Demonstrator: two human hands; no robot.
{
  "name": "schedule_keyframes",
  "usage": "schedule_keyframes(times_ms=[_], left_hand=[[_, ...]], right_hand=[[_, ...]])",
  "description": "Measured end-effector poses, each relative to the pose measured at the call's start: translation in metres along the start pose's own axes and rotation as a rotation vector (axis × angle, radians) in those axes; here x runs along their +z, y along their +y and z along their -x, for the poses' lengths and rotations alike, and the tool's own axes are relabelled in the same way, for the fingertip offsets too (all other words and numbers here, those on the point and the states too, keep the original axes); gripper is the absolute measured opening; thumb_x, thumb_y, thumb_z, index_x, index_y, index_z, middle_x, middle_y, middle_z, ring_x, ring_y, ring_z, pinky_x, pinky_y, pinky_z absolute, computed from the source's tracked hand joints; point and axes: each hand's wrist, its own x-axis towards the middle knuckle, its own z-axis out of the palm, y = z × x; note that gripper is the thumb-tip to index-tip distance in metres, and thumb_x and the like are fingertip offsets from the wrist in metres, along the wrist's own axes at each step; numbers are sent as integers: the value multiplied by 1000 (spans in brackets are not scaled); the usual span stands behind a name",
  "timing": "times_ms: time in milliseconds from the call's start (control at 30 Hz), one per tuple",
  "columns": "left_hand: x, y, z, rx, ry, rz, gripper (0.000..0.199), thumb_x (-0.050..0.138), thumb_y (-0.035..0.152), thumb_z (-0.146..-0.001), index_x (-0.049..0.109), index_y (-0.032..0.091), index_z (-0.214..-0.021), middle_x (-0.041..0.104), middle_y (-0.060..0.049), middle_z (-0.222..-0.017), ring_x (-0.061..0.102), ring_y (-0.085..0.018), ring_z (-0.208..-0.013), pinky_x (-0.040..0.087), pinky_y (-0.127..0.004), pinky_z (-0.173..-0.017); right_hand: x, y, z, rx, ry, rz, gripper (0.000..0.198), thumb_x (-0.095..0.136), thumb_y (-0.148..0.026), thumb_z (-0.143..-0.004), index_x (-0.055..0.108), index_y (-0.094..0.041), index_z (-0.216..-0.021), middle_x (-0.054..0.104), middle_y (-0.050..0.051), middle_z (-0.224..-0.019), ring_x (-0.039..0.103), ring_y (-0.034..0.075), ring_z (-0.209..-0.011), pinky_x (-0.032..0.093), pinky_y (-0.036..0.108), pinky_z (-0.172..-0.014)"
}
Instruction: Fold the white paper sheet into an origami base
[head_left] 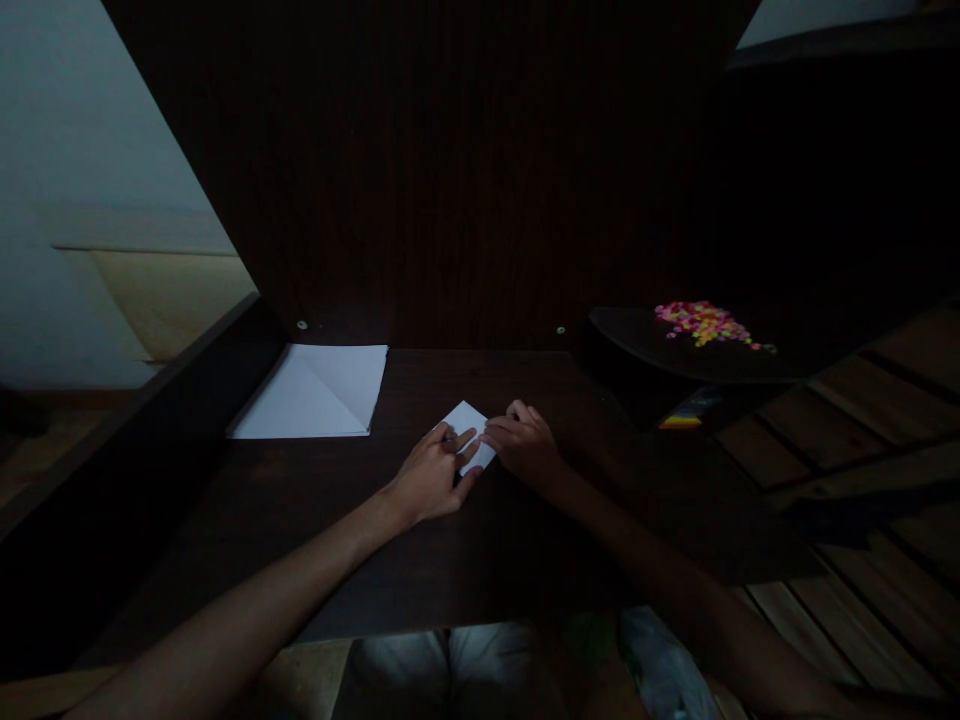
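A small folded piece of white paper (466, 412) lies on the dark desk, turned so that one corner points away from me. My left hand (431, 475) rests over its left side, fingers spread and pressing it flat; a ring shows on one finger. At the paper's right edge, my right hand (525, 448) has its fingers bent and drawn together on the paper. The two hands' fingertips nearly meet over the sheet. Fingers cover much of the paper, so its folds are mostly hidden.
A stack of white paper (311, 390) with a diagonal crease on top lies at the back left. Small colourful pieces (705, 322) are heaped on a raised curved shelf (637, 325) at right. A dark panel (450, 180) rises behind the desk (420, 590), and a low side wall (150, 430) borders the left.
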Motion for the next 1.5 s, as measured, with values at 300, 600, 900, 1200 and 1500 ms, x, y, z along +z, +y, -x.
schedule_keyframes(times_ms=[300, 600, 900, 1200, 1500], left_hand=[[1, -2, 1, -14, -30, -25, 47, 47, 37, -94, 59, 7, -129, 60, -14, -133, 57, -28, -112, 40, -42, -103], [0, -2, 2, -1, -10, -7, 50, 53, 41, -90, 59, 9, -128, 60, -15, -133, 59, -28, -110, 42, -43, -102], [-5, -2, 3, 2, -89, 21, 67, 58, 49, -83, 52, 4, -133, 54, -20, -138, 57, -32, -116, 38, -45, -106], [-5, -6, 6, 36, -97, 57, 75, 63, 49, -76, 49, 5, -135, 49, -22, -142, 53, -35, -120, 37, -49, -106], [-7, -15, 12, 97, -147, 58, 85, 67, 43, -73, 37, 9, -145, 39, -19, -150, 49, -34, -127, 33, -49, -110]], right_hand=[[-4, -7, 3, 6, -66, 91, 30, 44, -30, -99, 71, -19, -91, 69, 11, -93, 49, 28, -99, 32, 40, -79], [-8, -14, 13, -22, -81, 120, 40, 50, -37, -94, 66, -10, -118, 64, 18, -124, 46, 38, -117, 31, 51, -95], [-9, -20, 29, -173, -111, 123, 42, 46, -36, -97, 59, -9, -127, 66, 16, -121, 51, 32, -111, 38, 46, -88], [-15, -41, 53, -216, -138, -28, 35, 52, -25, -91, 62, -16, -123, 65, 11, -123, 53, 27, -102, 44, 41, -85], [-30, -16, 49, -93, -139, -554, 35, 54, -22, -91, 65, -24, -124, 63, 8, -105, 58, 18, -96, 49, 33, -87]])
